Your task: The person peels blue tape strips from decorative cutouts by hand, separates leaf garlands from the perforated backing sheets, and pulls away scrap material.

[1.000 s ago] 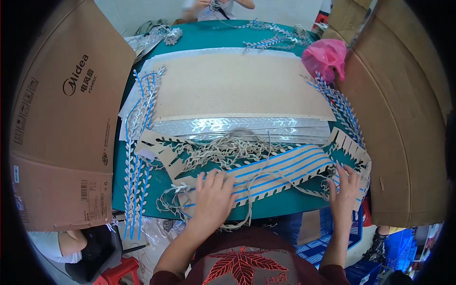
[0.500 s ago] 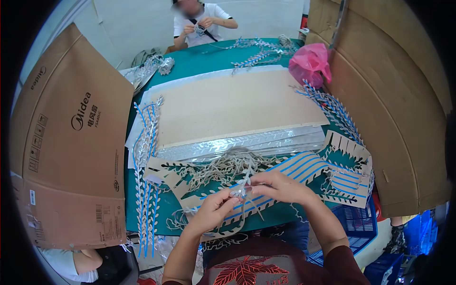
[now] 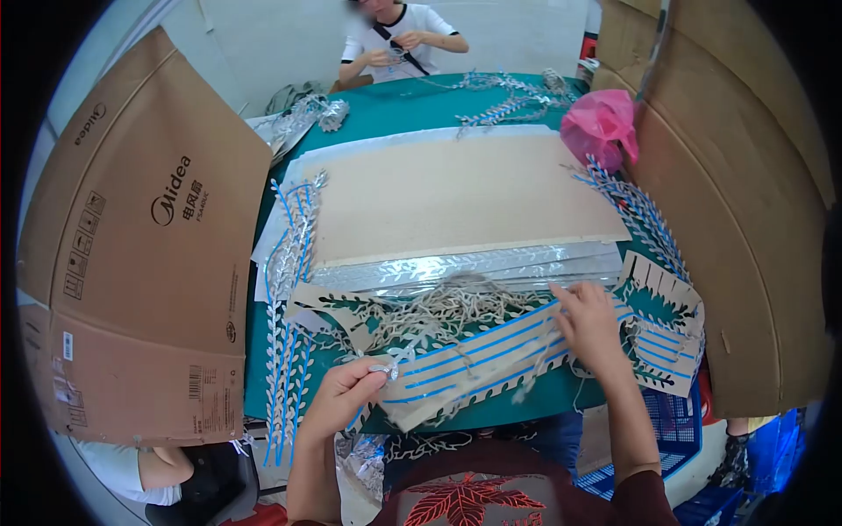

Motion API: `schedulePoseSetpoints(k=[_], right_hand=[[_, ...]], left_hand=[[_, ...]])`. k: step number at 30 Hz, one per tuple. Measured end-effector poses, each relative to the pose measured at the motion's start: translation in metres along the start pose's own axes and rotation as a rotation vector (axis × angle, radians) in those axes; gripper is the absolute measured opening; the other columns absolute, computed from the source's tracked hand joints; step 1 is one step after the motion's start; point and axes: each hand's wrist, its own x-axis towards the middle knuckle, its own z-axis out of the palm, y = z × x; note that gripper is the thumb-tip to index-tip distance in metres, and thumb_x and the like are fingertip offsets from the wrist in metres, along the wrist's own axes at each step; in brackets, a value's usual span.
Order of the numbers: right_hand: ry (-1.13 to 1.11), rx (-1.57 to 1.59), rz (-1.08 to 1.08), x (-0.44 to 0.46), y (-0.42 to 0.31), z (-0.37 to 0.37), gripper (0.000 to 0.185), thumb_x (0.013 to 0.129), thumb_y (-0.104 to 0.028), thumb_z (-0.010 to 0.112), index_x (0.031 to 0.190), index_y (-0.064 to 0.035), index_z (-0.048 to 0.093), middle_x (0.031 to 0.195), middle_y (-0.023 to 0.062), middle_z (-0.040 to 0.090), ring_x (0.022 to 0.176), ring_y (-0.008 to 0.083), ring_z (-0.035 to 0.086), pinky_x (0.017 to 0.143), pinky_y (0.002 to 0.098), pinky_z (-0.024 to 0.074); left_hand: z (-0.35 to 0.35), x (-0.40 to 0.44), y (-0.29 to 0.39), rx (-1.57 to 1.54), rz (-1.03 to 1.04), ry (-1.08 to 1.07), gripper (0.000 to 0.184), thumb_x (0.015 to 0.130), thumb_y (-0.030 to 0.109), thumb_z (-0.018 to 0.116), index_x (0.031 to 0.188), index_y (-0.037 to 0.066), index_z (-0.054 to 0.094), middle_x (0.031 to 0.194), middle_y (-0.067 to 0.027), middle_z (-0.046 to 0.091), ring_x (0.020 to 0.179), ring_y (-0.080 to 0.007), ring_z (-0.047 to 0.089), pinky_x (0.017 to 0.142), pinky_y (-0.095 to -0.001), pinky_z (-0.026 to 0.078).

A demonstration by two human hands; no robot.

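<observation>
My left hand (image 3: 344, 399) is closed, thumb against fingers, on the end of a silvery leaf-shaped strip (image 3: 402, 354) at the near left of the table. Right beside it lies a beige sheet (image 3: 491, 355) with blue stripes and leaf cut-outs along its edge. My right hand (image 3: 592, 329) is over the right part of that sheet, its fingers apart near the upper edge; whether they press on it I cannot tell. Behind the sheet is a tangled heap of beige leafy strips (image 3: 447, 307).
A stack of beige and silver sheets (image 3: 465, 188) fills the table's middle. Leafy strips with blue lines lie left (image 3: 289, 324) and right (image 3: 640, 210). Cardboard boxes (image 3: 149, 263) stand on both sides. A pink bag (image 3: 599, 127) sits far right. Across the table a person (image 3: 403, 44) handles a strip.
My hands have moved apart: the left went left with the silvery strip, the right moved up and right off it. The striped sheet now lies more fully in view between them.
</observation>
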Motion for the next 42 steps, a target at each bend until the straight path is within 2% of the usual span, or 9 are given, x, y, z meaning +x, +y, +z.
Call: schedulePoseSetpoints(k=[4, 8, 14, 17, 20, 25, 28, 34, 42], right_hand=[[0.075, 0.237, -0.132, 0.003, -0.049, -0.002, 0.044, 0.083, -0.012, 0.076, 0.126, -0.0073, 0.068, 0.120, 0.0152, 0.063, 0.107, 0.0351, 0.059, 0.090, 0.0433, 0.0475], [-0.240, 0.909, -0.267, 0.015, -0.127, 0.008, 0.037, 0.089, -0.017, 0.075, 0.122, -0.0033, 0.067, 0.113, 0.0132, 0.066, 0.109, 0.0299, 0.062, 0.090, 0.0406, 0.0520], [-0.576, 1.521, 0.064, 0.044, -0.170, 0.028, 0.029, 0.097, -0.018, 0.070, 0.121, -0.0018, 0.065, 0.100, 0.0043, 0.070, 0.090, 0.0146, 0.068, 0.082, 0.0287, 0.0532], [-0.312, 1.674, 0.203, 0.067, -0.149, -0.002, 0.020, 0.105, -0.017, 0.057, 0.119, -0.0028, 0.062, 0.103, 0.0060, 0.070, 0.084, 0.0119, 0.069, 0.077, 0.0278, 0.0565], [-0.052, 1.712, 0.280, 0.085, -0.122, -0.021, 0.024, 0.109, -0.021, 0.052, 0.120, -0.0023, 0.061, 0.100, 0.0074, 0.070, 0.084, 0.0112, 0.068, 0.075, 0.0294, 0.0586], [0.117, 1.799, 0.284, 0.107, -0.076, -0.029, 0.026, 0.110, -0.023, 0.049, 0.122, -0.0030, 0.060, 0.100, 0.0073, 0.069, 0.080, 0.0113, 0.067, 0.071, 0.0289, 0.0591], [0.251, 1.777, 0.304, 0.111, -0.055, -0.039, 0.025, 0.110, -0.023, 0.049, 0.122, -0.0040, 0.060, 0.100, 0.0054, 0.069, 0.082, 0.0106, 0.067, 0.069, 0.0276, 0.0588], [0.531, 1.652, 0.364, 0.128, 0.001, -0.050, 0.030, 0.110, -0.024, 0.049, 0.127, -0.0026, 0.061, 0.105, 0.0045, 0.069, 0.085, 0.0100, 0.066, 0.073, 0.0266, 0.0606], [0.238, 1.803, 0.555, 0.112, 0.047, -0.003, 0.043, 0.111, -0.037, 0.046, 0.127, 0.0007, 0.059, 0.115, 0.0131, 0.068, 0.099, 0.0186, 0.067, 0.090, 0.0351, 0.0585]], left_hand=[[0.000, 0.004, 0.005, 0.018, 0.026, -0.076, 0.021, 0.103, 0.013, 0.060, 0.116, 0.001, 0.072, 0.074, 0.0038, 0.057, 0.065, -0.0041, 0.049, 0.057, -0.0218, 0.039], [0.024, 0.027, 0.054, -0.173, 0.115, -0.062, 0.030, 0.106, 0.017, 0.053, 0.131, 0.002, 0.061, 0.083, -0.0011, 0.061, 0.072, -0.0076, 0.055, 0.063, -0.0234, 0.044], [0.043, 0.086, 0.112, -0.457, 0.179, -0.232, 0.047, 0.107, 0.025, 0.054, 0.148, 0.003, 0.048, 0.118, -0.0119, 0.067, 0.095, -0.0164, 0.066, 0.082, -0.0305, 0.052], [0.017, 0.091, 0.100, 0.094, 0.375, -0.191, 0.055, 0.106, 0.032, 0.057, 0.152, 0.005, 0.044, 0.129, -0.0132, 0.065, 0.108, -0.0184, 0.065, 0.094, -0.0340, 0.050], [0.000, 0.064, 0.058, 0.121, 0.099, -0.561, 0.063, 0.103, 0.040, 0.062, 0.153, 0.007, 0.044, 0.128, -0.0106, 0.066, 0.114, -0.0178, 0.062, 0.101, -0.0348, 0.047], [0.000, 0.041, -0.006, 0.306, 0.161, -0.553, 0.045, 0.098, 0.033, 0.068, 0.133, 0.005, 0.060, 0.107, -0.0067, 0.070, 0.098, -0.0135, 0.067, 0.089, -0.0298, 0.053], [0.001, 0.031, 0.009, 0.473, -0.162, -0.463, 0.037, 0.096, 0.031, 0.071, 0.120, 0.004, 0.065, 0.098, -0.0047, 0.071, 0.090, -0.0122, 0.068, 0.080, -0.0280, 0.053], [-0.017, 0.023, -0.040, 0.101, -0.087, -0.484, 0.023, 0.103, 0.026, 0.063, 0.109, 0.004, 0.066, 0.088, -0.0029, 0.069, 0.080, -0.0092, 0.066, 0.071, -0.0252, 0.052], [-0.007, 0.000, -0.037, 0.033, -0.136, -0.380, 0.025, 0.108, 0.030, 0.053, 0.100, 0.008, 0.064, 0.084, 0.0026, 0.065, 0.065, -0.0024, 0.056, 0.055, -0.0208, 0.043]])
